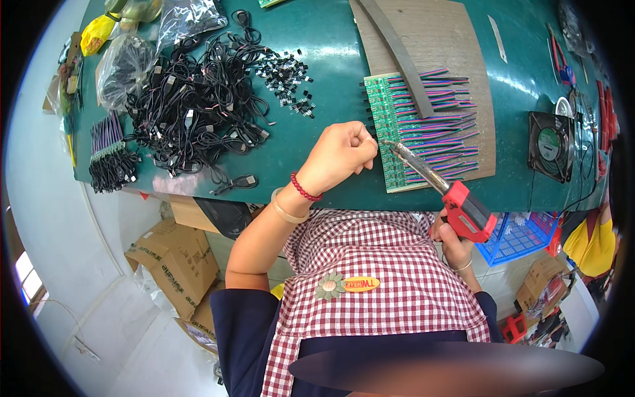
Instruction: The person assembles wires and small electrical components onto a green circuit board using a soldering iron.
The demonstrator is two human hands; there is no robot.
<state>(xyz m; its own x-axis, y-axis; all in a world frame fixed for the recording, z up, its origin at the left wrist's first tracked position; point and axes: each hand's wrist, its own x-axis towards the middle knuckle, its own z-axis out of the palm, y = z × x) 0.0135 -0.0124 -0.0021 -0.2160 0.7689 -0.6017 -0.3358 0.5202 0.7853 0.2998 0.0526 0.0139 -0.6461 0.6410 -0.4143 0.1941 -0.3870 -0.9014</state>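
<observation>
My right hand (454,246) grips a soldering gun (471,215) with a red and black body. Its metal tip points up and left, onto or just over a panel of small green circuit boards (380,112). Close to the panel's left edge, my left hand (345,151) has its fingers curled in a pinch; whatever they hold is hidden. Rows of thin multicoloured wires (440,140) run rightward from the boards. Small black parts stick out along the panel's upper left edge. A flat grey bar (401,56) lies across some wires.
A brown board (460,40) supports the panel on the green table (317,26). Left are a tangled heap of black cables (198,99), loose small black parts (284,74) and a wired board bundle (111,155). A fan (551,145) and pliers (562,63) lie right.
</observation>
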